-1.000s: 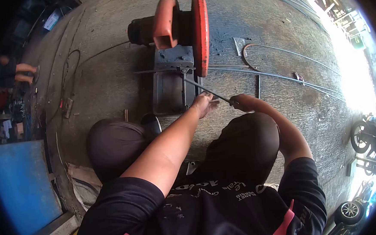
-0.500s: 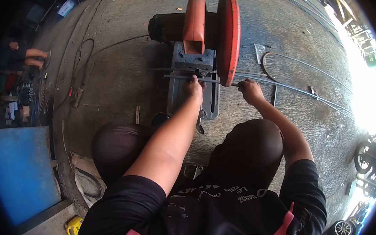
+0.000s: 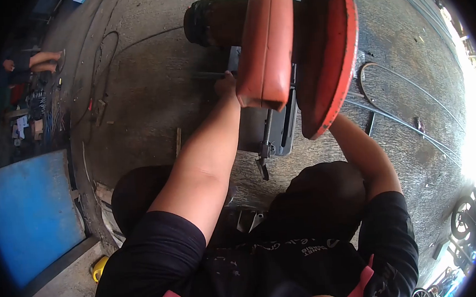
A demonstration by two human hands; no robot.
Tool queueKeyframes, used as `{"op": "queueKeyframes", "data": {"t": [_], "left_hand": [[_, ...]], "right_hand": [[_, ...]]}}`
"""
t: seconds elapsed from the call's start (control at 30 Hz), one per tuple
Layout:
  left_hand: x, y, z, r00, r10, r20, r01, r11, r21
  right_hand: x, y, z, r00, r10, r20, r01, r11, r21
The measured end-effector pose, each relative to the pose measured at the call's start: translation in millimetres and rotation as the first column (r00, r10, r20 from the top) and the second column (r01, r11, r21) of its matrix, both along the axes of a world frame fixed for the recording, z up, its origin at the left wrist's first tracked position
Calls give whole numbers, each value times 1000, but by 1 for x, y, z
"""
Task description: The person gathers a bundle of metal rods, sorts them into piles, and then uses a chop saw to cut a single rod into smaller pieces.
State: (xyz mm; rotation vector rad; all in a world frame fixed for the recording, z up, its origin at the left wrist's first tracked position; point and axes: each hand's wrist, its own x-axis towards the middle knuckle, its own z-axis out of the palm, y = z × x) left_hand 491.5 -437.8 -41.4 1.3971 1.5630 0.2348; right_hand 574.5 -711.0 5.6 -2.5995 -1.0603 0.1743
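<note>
A cut-off saw stands on the ground before me, with a red-orange handle (image 3: 265,54) and a red round blade guard (image 3: 331,66). On the left side of its base (image 3: 251,139), my left hand (image 3: 225,84) is closed on a thin metal rod (image 3: 207,74); the handle hides part of the fingers. My right forearm (image 3: 360,146) reaches behind the blade guard, which covers my right hand completely. The vise screw and its crank (image 3: 263,167) stick out at the front of the base.
Long metal rods (image 3: 405,117) lie on the ground to the right, near a bent rod loop (image 3: 366,81). A blue panel (image 3: 32,215) and a yellow tape measure (image 3: 99,268) are at left. Another person's legs (image 3: 44,62) show at far left. Motorcycles (image 3: 463,216) stand at right.
The saw's handle and guard look larger and closer, now covering the vise area and my right hand. My left hand has shifted a little left and up in the view.
</note>
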Motion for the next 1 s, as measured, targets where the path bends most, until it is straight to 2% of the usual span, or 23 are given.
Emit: {"op": "queueKeyframes", "data": {"t": [0.07,0.13,0.23,0.4,0.47,0.53,0.6,0.63,0.67,0.7,0.73,0.8,0.83,0.87,0.93,0.97,1.0], "left_hand": [[-4,5,-11,984,-103,-142,114,991,70],[-4,-8,14,975,150,166,-123,979,-163],[0,-2,5,973,155,171,-129,979,-156],[-8,4,28,987,109,115,-90,983,-157],[-13,16,18,999,31,20,-30,997,-68],[-18,32,-12,961,-104,-255,148,976,160],[-24,35,-6,899,-147,-413,238,954,179],[-26,34,8,945,-118,-306,73,985,-155],[-28,36,6,945,-114,-305,70,986,-153],[-28,38,5,988,35,-149,-64,979,-192],[-29,43,-4,991,114,-72,-127,967,-220],[-28,54,-23,945,303,123,-264,929,-259],[-29,60,-33,884,402,241,-334,901,-276],[-33,63,-32,883,403,241,-335,900,-279],[-40,67,-30,971,194,137,-157,957,-244],[-39,65,-31,971,197,137,-159,957,-244],[-37,63,-33,989,142,39,-135,979,-155]], "right_hand": [[-3,0,0,1000,-10,-5,9,1000,-9],[-5,0,0,1000,-15,-12,15,1000,-8],[-13,-6,6,999,-30,-15,30,999,-16],[-16,-10,6,999,-43,-27,42,999,-18],[-16,-11,6,998,-50,-27,50,999,-14],[-15,-11,6,998,-55,-29,55,998,-15],[-14,-10,5,998,-59,-33,58,998,-13],[-13,-10,6,998,-57,-34,57,998,-13],[-14,-11,7,997,-63,-34,63,998,-12],[-13,-11,6,998,-59,-34,59,998,-12],[-13,-11,7,998,-60,-35,60,998,-13],[-12,-11,7,997,-59,-39,59,998,-17],[-13,-14,8,997,-67,-35,66,998,-14],[-14,-15,9,997,-69,-36,68,998,-17],[-13,-19,11,997,-75,-36,74,997,-23],[-14,-20,11,996,-77,-38,76,997,-25],[-14,-23,13,996,-78,-39,77,997,-24]]}}
